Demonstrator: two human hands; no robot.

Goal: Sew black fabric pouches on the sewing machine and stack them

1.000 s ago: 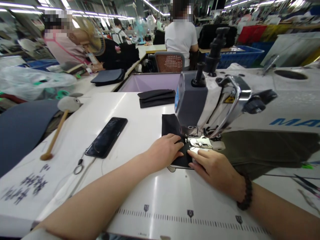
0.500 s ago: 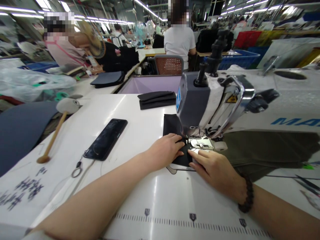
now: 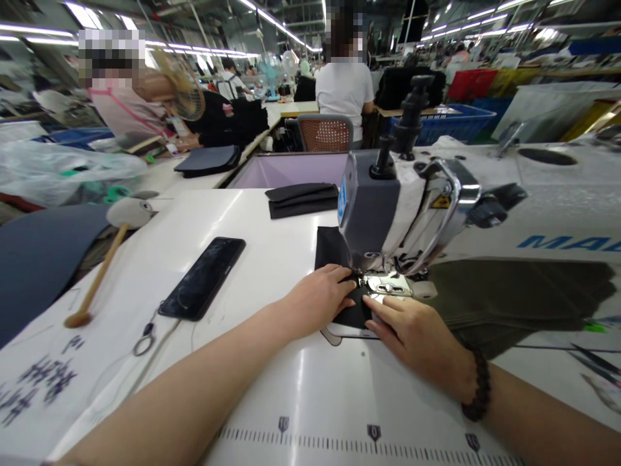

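Observation:
A piece of black fabric (image 3: 330,244) lies under the head of a sewing machine (image 3: 371,200). My left hand (image 3: 323,294) rests flat on the fabric, left of the presser foot area, with its fingers stretched out. My right hand (image 3: 412,327) lies at the fabric's right side, just in front of the shiny metal plate (image 3: 388,285). Its index finger touches the cloth, and the thumb is held apart from it. The needle and the stitching spot are hidden by the machine head and my fingers.
Folded black pieces (image 3: 303,199) lie behind the machine head. A phone (image 3: 202,278) and a wooden-handled mallet (image 3: 109,252) are on the left. Dark olive fabric (image 3: 514,298) is under the machine arm, with scissors (image 3: 596,362) at right. Co-workers sit beyond.
The whole view has shifted slightly with the head. Both hands stay on the black fabric in nearly the same pose beside the presser foot.

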